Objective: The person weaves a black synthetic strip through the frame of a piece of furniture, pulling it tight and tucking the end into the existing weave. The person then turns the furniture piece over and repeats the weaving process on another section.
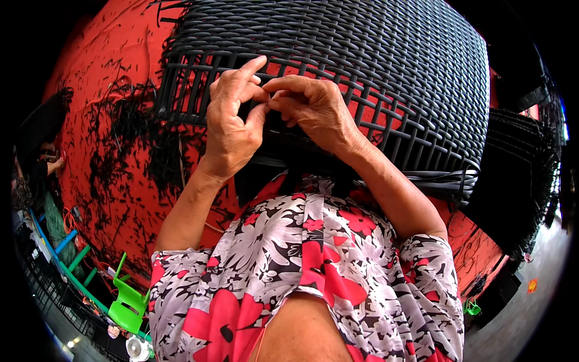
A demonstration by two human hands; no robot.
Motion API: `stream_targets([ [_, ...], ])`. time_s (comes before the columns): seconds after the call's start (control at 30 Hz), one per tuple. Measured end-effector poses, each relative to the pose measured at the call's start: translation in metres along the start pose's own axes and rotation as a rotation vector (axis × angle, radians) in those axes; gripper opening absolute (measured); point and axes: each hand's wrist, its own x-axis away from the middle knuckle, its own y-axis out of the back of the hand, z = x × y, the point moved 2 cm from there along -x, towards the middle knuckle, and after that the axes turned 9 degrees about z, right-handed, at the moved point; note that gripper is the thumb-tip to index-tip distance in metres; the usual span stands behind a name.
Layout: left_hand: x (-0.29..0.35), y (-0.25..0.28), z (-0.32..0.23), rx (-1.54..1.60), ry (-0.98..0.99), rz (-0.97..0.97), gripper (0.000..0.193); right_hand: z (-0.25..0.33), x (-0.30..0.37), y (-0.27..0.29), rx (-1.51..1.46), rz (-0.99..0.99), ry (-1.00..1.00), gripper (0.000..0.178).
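**Two hands pinch a strand at the edge of a black woven panel**

Head view: A large black woven panel (pixel 362 66) of flat plastic strips fills the upper middle of the picture, lying over a red floor (pixel 114 78). Its near edge is unfinished, with upright strips standing apart and red showing between them. Both hands meet at that edge, touching each other. The left hand (pixel 232 123) has its thumb and bent fingers drawn together in a pinch, while its forefinger sticks up against the weave. The right hand (pixel 313 108) has its fingertips (pixel 274 90) closed together against the left thumb. What they grip is mostly hidden, seemingly a thin black strand of the panel. Loose black strips (pixel 129 120) lie scattered on the floor to the left. A bundle of strips (pixel 449 178) hangs at the panel's right corner. A green plastic chair (pixel 128 301) stands at lower left. The person wears a flowered blouse (pixel 313 259).
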Motion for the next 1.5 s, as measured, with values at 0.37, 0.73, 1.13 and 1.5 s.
stream_targets([
  [0.37, 0.005, 0.009, 0.027, -0.368, -0.065, 0.038, 0.051, 0.008, -0.027, 0.012, 0.707, 0.015, 0.083, 0.010],
  [0.73, 0.001, -0.003, 0.043, -0.207, 0.036, 0.193, 0.068, -0.003, -0.035, -0.006, 0.955, 0.162, 0.237, 0.009],
  [1.13, -0.008, 0.026, 0.036, 0.134, 0.145, -0.109, 0.008, -0.003, -0.030, -0.004, 0.782, -0.111, 0.258, 0.015],
  [1.5, 0.002, -0.002, 0.037, -0.463, -0.101, 0.178, 0.059, -0.008, -0.010, 0.016, 0.748, -0.012, 0.137, 0.013],
])
